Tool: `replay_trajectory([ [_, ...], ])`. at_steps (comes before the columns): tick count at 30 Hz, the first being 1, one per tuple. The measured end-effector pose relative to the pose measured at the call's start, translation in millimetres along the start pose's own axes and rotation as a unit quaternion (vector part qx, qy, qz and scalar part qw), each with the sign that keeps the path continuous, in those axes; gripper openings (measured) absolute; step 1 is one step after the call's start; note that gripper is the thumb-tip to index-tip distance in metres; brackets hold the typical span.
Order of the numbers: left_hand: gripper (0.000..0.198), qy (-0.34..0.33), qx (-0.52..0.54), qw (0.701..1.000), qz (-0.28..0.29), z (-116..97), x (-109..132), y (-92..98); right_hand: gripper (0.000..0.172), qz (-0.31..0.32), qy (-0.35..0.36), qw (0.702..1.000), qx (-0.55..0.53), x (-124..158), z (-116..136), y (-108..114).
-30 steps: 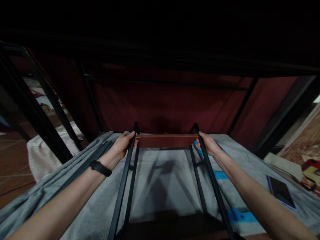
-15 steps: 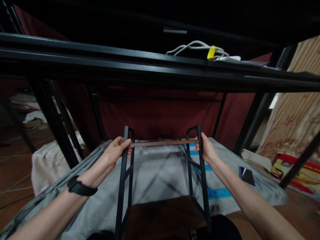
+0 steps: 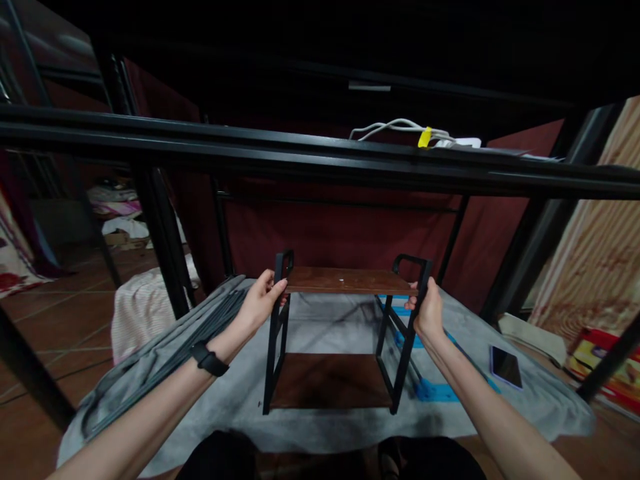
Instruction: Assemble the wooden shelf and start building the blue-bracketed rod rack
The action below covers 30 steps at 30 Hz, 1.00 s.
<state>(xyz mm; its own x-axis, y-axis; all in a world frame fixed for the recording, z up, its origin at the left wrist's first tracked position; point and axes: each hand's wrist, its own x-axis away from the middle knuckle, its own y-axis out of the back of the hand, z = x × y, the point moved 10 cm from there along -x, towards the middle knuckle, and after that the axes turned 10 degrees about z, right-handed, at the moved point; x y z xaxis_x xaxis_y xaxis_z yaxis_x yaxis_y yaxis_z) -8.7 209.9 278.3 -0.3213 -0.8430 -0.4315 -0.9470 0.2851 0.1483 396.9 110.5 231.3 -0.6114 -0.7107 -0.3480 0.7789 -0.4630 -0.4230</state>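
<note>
A small two-tier shelf (image 3: 345, 283) with brown wooden boards and black metal side frames stands upright in front of me on a grey cloth (image 3: 330, 327). My left hand (image 3: 264, 293) grips its left frame near the upper board, thumb in front. On the opposite side, my right hand (image 3: 426, 305) is wrapped round the right frame at about the same height, its fingertips showing inside. The lower board (image 3: 330, 380) is seen from above. A black band (image 3: 209, 360) circles my left wrist. Blue strips (image 3: 435, 391) lie on the cloth beyond my right hand.
A black metal beam (image 3: 300, 150) crosses above the shelf, with a white cable (image 3: 395, 125) and papers on it. At right lie a phone (image 3: 506, 367) and a red-and-yellow package (image 3: 607, 367). A striped cloth (image 3: 143, 313) covers something at left. Dark red fabric (image 3: 340, 233) hangs behind.
The shelf has been set farther away and lower, tipping so its upper board's top now shows. Both hands have moved with it, keeping hold. My view has shifted left.
</note>
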Motion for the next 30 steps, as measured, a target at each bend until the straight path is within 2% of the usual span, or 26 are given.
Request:
replay_trajectory([
  [5, 0.031, 0.011, 0.017, 1.000, -0.007, 14, 15, 0.3, 0.039, -0.001, 0.008, 1.000, 0.024, 5, -13, 6],
  [9, 0.023, 0.018, 0.017, 1.000, 0.004, 8, 20, -3.6, 0.036, 0.009, 0.022, 0.999, 0.040, 8, -14, 9],
  [14, 0.020, 0.025, -0.020, 0.999, -0.018, 2, 25, 2.7, 0.032, 0.014, 0.014, 0.998, 0.058, 13, -14, 12],
  [17, 0.020, -0.004, -0.090, 0.996, 0.001, -8, 24, 5.6, 0.037, 0.034, 0.010, 0.993, 0.110, 20, -7, 11],
  [20, 0.027, -0.009, -0.123, 0.992, -0.018, -15, 21, 16.0, 0.046, 0.057, 0.021, 0.980, 0.187, 29, 7, 5],
  [24, 0.045, 0.057, -0.020, 0.997, -0.053, -6, 16, 25.4, 0.058, 0.054, 0.039, 0.977, 0.201, 36, 20, -2],
  [28, 0.048, 0.121, 0.123, 0.984, -0.047, 3, 17, 20.3, 0.058, 0.028, 0.036, 0.989, 0.137, 31, 28, -5],
  [30, 0.046, 0.146, 0.189, 0.971, -0.023, 4, 19, 15.1, 0.054, 0.027, 0.006, 0.994, 0.104, 25, 29, -8],
])
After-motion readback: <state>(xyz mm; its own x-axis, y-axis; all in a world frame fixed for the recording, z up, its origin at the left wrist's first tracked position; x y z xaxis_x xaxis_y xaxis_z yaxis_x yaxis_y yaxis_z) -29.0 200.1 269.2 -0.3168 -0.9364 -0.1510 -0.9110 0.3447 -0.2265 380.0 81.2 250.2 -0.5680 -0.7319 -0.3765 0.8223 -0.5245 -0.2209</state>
